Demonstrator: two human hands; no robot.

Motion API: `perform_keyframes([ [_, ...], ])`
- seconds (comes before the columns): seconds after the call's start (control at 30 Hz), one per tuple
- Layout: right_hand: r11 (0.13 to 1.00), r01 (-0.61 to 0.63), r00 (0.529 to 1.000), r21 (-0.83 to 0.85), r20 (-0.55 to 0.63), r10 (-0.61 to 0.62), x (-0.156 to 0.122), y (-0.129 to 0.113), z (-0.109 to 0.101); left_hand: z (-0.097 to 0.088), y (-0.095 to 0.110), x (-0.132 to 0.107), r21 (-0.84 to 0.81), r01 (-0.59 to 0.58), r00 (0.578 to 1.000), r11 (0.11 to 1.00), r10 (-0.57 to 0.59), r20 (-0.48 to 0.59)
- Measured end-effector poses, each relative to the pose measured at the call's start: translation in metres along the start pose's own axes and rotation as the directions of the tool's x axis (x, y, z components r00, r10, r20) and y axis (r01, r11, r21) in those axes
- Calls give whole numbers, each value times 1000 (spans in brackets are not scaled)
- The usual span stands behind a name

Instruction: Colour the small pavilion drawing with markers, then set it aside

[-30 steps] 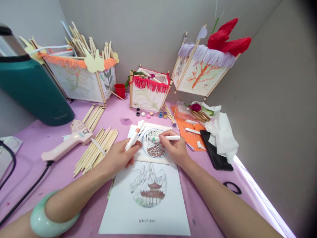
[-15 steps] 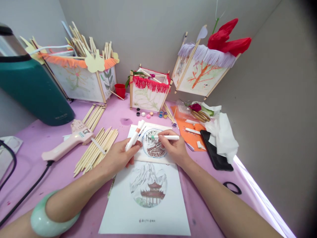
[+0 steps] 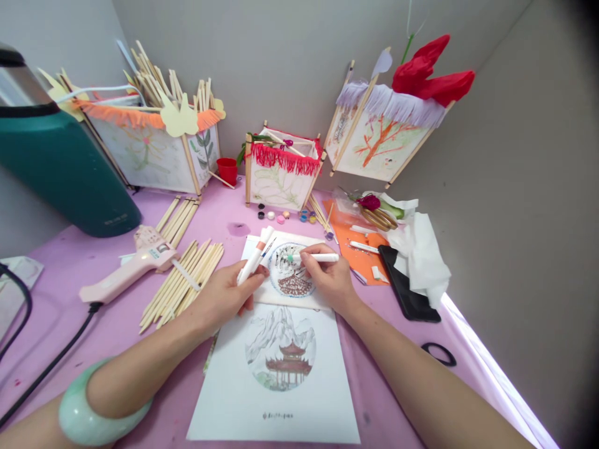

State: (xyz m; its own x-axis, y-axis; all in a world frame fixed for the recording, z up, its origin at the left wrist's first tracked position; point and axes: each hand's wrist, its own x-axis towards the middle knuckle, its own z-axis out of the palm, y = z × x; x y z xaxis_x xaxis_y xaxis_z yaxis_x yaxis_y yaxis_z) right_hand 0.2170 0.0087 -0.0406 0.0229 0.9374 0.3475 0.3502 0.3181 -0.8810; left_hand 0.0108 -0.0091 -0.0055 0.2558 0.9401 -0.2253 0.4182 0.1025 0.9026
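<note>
My right hand (image 3: pixel 327 274) pinches a white marker (image 3: pixel 322 257) with a pale green tip. That tip is over the round drawing (image 3: pixel 296 285) on a small white sheet, at its upper part; contact with the paper cannot be made out. In my left hand (image 3: pixel 234 290) are several white markers (image 3: pixel 253 259), one with an orange-brown band, and a thin dark-tipped pen, all pointing up. This hand rests at the sheet's left edge. Below lies a printed picture sheet (image 3: pixel 224 399) showing a red-roofed pavilion and grey mountains in a circle.
Left are a pink glue gun (image 3: pixel 131 274), bundled wooden sticks (image 3: pixel 187 280) and a teal bottle (image 3: pixel 60 168). Fringed paper lanterns (image 3: pixel 281 181) stand behind, with small paint pots (image 3: pixel 281 219) before one. At right lie orange paper (image 3: pixel 344 231), a black phone (image 3: pixel 407 293), tissues (image 3: pixel 428 255) and scissors (image 3: pixel 379 218).
The marker in my right hand has shifted very slightly over the drawing, its tip a little higher and to the right. My left hand and the sheets look unchanged.
</note>
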Motion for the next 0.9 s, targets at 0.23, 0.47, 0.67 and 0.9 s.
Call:
perform_keyframes([
  [0.23,1000,28,998,10,59,-29,-1,-2,-2,0,-3,1,1,1,1000,1000,-1,-4],
  [0.47,999,47,999,11,19,-48,-1,-3,-4,0,-1,1,3,6,1000,1000,-6,-3],
  [0.67,999,21,998,-35,-55,-23,2,1,-3,1,-2,2,-1,17,1000,1000,-17,-4],
  [0.9,997,45,995,-60,-83,-50,2,-2,-3,0,-3,1,-6,13,1000,1000,-13,-4],
])
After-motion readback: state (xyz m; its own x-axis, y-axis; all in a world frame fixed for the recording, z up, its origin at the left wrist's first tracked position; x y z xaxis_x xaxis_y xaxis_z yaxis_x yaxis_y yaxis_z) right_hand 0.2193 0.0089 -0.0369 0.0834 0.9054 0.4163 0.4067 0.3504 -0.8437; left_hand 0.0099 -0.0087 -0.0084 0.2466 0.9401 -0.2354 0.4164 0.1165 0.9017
